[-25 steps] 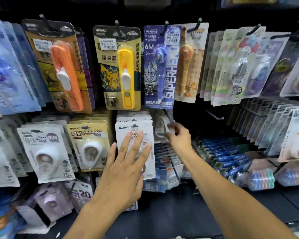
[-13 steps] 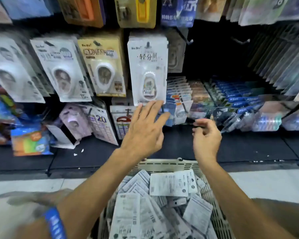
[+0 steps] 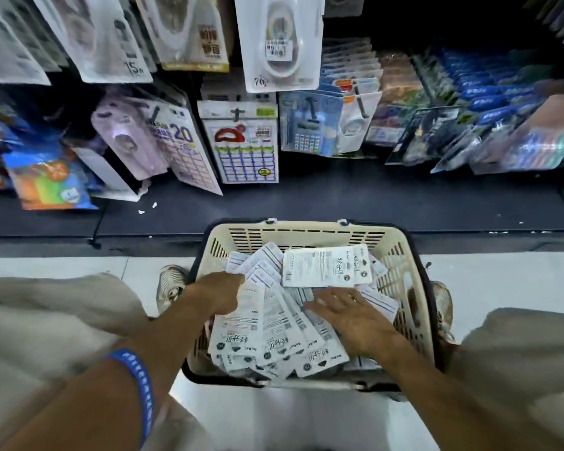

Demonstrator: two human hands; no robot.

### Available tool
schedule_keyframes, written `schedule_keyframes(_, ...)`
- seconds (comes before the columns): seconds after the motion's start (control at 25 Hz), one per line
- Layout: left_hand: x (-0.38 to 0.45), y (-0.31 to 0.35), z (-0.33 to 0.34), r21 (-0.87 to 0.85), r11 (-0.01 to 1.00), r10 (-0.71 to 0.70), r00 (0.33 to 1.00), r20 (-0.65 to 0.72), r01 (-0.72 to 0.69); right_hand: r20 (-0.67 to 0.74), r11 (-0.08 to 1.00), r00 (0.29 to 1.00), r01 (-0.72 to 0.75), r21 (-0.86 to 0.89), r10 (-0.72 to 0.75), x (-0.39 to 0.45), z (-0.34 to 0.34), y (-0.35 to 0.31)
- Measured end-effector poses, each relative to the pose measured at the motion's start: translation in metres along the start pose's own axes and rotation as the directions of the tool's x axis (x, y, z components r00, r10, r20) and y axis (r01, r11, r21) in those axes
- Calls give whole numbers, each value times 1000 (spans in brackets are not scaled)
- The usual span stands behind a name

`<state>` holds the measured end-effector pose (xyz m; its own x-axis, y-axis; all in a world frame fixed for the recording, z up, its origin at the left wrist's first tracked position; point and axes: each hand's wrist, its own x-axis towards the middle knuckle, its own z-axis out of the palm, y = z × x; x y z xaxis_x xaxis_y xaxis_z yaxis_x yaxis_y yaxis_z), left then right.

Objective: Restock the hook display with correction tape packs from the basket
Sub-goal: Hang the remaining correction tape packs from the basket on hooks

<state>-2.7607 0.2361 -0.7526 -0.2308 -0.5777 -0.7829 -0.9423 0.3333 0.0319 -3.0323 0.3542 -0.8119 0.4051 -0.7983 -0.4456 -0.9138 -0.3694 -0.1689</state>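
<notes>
A cream plastic basket (image 3: pixel 306 228) stands on the floor between my feet, filled with several white correction tape packs lying back side up. One pack (image 3: pixel 326 266) lies flat on top at the far side. My left hand (image 3: pixel 220 296) reaches into the left of the pile, its fingertips hidden among the packs. My right hand (image 3: pixel 349 315) lies flat on the packs at the right with its fingers spread and straight. On the hook display above hangs a matching white pack (image 3: pixel 279 43) at the front of its hook.
A dark shelf base (image 3: pixel 339 203) runs under the display. Other stationery packs hang left and right of the white one (image 3: pixel 245 148). My shoes (image 3: pixel 170 284) flank the basket on the pale tiled floor, and my knees fill the lower corners.
My view has dropped from the hooks to the basket. Both hands came down from the display into the basket and now rest on the packs.
</notes>
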Motion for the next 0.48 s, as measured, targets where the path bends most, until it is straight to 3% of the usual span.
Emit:
schedule_keyframes(0.24,17,-3,26,-247,967,-29,986,163,69,-131,976,988,102,192,-78,38,8,-61)
schedule_keyframes(0.36,24,-15,27,-374,927,13,991,130,37,-181,961,979,135,241,-92,50,5,-69)
schedule_keyframes(0.48,23,-29,20,-630,777,24,998,49,12,-277,820,961,142,554,21,70,-31,-71)
